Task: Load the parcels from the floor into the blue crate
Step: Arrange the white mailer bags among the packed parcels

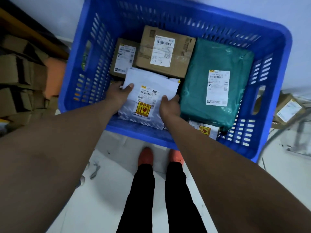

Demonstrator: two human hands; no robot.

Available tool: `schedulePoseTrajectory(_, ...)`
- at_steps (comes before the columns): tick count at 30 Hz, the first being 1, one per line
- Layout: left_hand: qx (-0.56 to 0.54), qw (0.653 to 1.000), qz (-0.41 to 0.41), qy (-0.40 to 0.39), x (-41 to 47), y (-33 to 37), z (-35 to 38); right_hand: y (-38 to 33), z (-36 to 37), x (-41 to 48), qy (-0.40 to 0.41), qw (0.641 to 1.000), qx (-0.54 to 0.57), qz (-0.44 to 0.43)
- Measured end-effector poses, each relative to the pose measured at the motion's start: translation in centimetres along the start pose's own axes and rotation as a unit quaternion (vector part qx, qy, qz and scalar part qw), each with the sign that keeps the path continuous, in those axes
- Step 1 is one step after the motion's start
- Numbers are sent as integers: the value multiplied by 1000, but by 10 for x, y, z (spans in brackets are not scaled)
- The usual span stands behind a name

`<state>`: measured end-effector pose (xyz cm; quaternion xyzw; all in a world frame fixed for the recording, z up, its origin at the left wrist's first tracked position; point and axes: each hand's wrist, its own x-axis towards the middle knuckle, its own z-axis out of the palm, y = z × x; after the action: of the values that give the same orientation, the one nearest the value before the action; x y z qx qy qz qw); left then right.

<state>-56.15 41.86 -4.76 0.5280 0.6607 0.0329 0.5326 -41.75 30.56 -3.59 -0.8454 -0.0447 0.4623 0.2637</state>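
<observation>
Crinkled white plastic parcel (149, 93), slatted crate (94, 52)

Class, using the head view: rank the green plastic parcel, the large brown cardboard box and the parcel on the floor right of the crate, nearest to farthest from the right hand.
From the right hand:
1. Green plastic parcel, touching its right side.
2. Large brown cardboard box, beyond, at the crate's far wall.
3. Floor parcel, outside the blue crate.

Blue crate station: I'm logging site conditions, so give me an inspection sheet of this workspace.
Surface: pale floor, small debris.
Job's things: blue crate holds two cardboard boxes, green bag, white parcel; another labelled parcel under the green bag.
Clutter: cardboard stacks at left; box on floor at right.
Grippers: left hand and right hand grip the white parcel.
Cables: grey cable at right.
Surroundings: pale wall.
</observation>
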Motion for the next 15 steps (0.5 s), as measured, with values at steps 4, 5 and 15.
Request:
schedulePoseTrajectory(4,20,997,13,-67,4,-10,11,4,15,-9,89,996,12,-22)
schedulePoseTrajectory(5,28,997,10,-76,5,-14,13,7,18,-11,99,994,-13,-39)
schedulePoseTrajectory(15,218,967,-64,-115,10,-20,40,24,10,14,-108,890,-413,-161)
